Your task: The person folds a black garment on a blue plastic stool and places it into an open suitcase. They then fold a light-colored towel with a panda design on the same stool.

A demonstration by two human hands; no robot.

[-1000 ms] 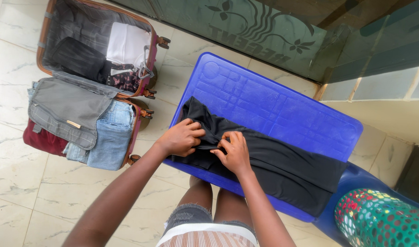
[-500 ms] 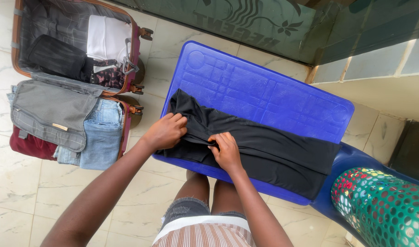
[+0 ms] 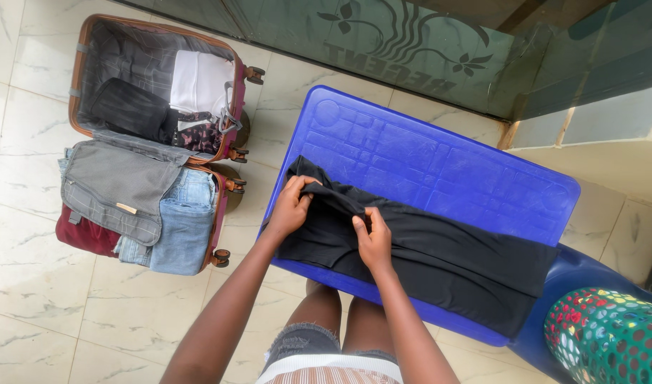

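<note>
A black garment (image 3: 440,256) lies spread across a blue plastic table (image 3: 425,160). My left hand (image 3: 290,208) pinches the garment's left end near its upper corner and lifts a fold of it. My right hand (image 3: 373,238) grips the same fold a little to the right, fingers closed on the cloth. Between the two hands the fabric is raised into a ridge. The rest of the garment stays flat toward the table's right end.
An open suitcase (image 3: 155,85) lies on the tiled floor at the left, holding white and dark folded clothes; its other half (image 3: 137,206) holds jeans, a grey pouch and a maroon item. A green perforated basket (image 3: 607,334) sits at lower right. A glass wall runs along the top.
Both hands have moved up the garment's left end and lifted a fold of cloth off the table. The view has shifted slightly.
</note>
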